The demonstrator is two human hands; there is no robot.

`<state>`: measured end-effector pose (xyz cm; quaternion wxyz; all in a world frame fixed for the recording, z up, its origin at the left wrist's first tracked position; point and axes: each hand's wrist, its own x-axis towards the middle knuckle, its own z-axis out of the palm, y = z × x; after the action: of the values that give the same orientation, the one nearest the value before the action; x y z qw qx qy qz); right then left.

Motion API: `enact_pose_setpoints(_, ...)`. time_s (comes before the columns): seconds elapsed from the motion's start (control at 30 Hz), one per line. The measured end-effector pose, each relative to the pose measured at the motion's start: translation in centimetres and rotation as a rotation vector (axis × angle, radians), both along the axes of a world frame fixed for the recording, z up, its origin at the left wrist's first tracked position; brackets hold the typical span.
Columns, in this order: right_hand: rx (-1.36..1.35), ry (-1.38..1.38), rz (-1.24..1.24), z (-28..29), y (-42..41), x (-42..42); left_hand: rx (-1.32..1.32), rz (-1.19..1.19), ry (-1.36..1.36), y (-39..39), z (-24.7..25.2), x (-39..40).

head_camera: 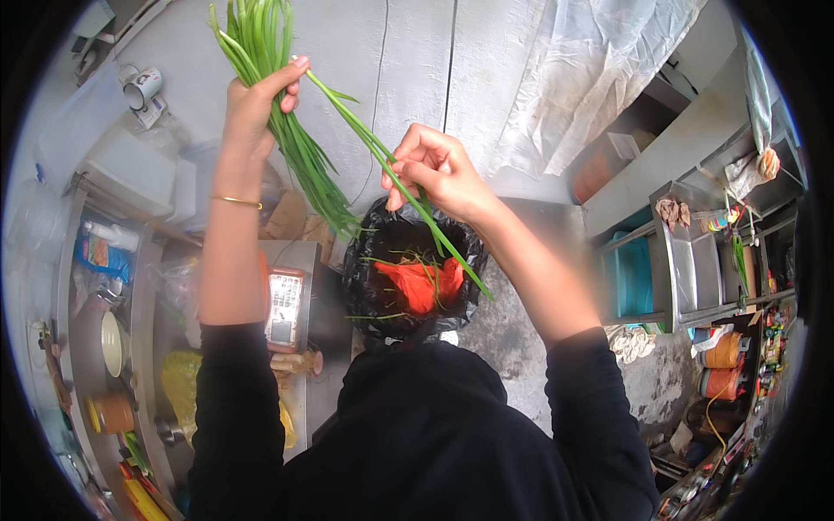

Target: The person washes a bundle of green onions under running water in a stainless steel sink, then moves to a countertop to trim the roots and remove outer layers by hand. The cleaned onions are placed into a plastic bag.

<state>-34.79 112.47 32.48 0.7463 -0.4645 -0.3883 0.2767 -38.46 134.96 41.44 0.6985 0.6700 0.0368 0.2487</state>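
A bunch of long green stalks, probably garlic chives (303,150), is held in my left hand (264,98), pale ends up and leaf tips hanging down to the right. One separate green stalk (365,133) runs from my left fingertips down to the right. My right hand (436,169) pinches that stalk near its middle, where it bends and splits into leaves. Below my hands stands a bin lined with a black plastic bag (355,293). Inside it lie a red plastic bag (417,286) and several green scraps (384,317).
To the left are a metal shelf (146,306) with a pale bowl (115,344), and a calculator-like device (285,306) on a surface. A mug (142,88) is at upper left. On the right stand a metal sink (694,280), a teal tub (629,277) and a hanging plastic sheet (573,78).
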Motion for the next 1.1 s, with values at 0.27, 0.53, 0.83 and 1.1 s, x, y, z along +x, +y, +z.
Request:
enact_pose_setpoints(0.27,-0.108,0.063,-0.123,-3.2,-0.2,1.9,-0.005,0.014,-0.030,1.0,0.4,-0.2)
enact_pose_setpoints(0.53,-0.584,-0.615,-0.471,-6.6,-0.5,4.1,0.158,0.032,0.036,-0.5,-1.0,-0.5)
enact_pose_setpoints(0.83,-0.085,-0.236,-0.206,0.9,2.9,0.7,0.095,-0.152,0.068,-4.2,-3.5,-1.4)
enact_pose_setpoints(1.1,-0.031,0.014,-0.383,0.7,0.8,0.0,-0.131,-0.350,0.035,-4.7,-5.6,-3.2)
